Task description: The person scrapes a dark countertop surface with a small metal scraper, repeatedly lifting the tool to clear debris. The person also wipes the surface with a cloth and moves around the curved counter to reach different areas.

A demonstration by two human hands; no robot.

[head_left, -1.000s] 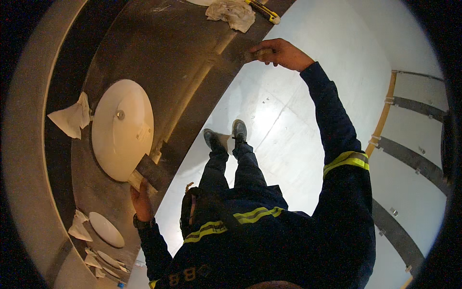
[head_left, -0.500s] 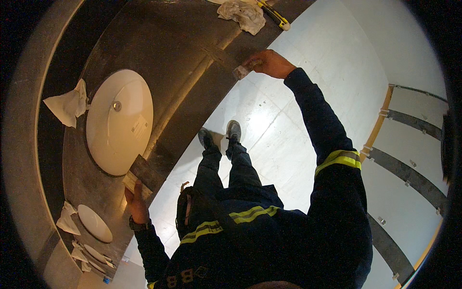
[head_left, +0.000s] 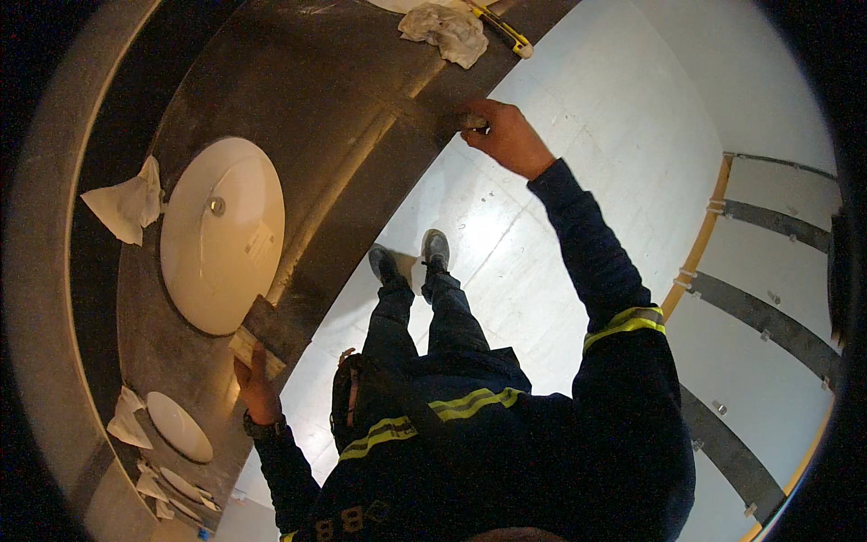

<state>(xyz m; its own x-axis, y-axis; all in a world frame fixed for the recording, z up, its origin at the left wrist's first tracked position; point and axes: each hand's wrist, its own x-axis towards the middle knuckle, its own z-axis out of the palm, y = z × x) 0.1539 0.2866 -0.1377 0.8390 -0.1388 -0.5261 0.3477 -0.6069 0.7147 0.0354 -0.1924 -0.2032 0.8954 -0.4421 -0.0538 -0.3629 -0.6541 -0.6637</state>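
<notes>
My right hand (head_left: 513,137) is closed around the pale handle of what looks like a scraper (head_left: 474,121), at the front edge of the dark countertop (head_left: 316,72). Its blade blends into the dark stone, so its outline is hard to make out. Lower left, my left hand (head_left: 259,388) grips a wide flat tool (head_left: 275,330), dark on its broad part with a pale, wood-coloured strip by my fingers. That tool lies over the countertop just beside the near rim of the white oval basin (head_left: 223,289).
A crumpled cloth (head_left: 447,34) and a yellow-and-black utility knife (head_left: 506,32) lie at the counter's far end. White sheets (head_left: 126,200) hang by the taps. Another basin (head_left: 179,425) sits farther left. Pale floor tiles (head_left: 506,235) and white partitions (head_left: 768,298) are on the right.
My right hand has shifted slightly and turned, and the scraper's bright blade now looks dark against the counter. My left hand stays nearly in place with its flat tool.
</notes>
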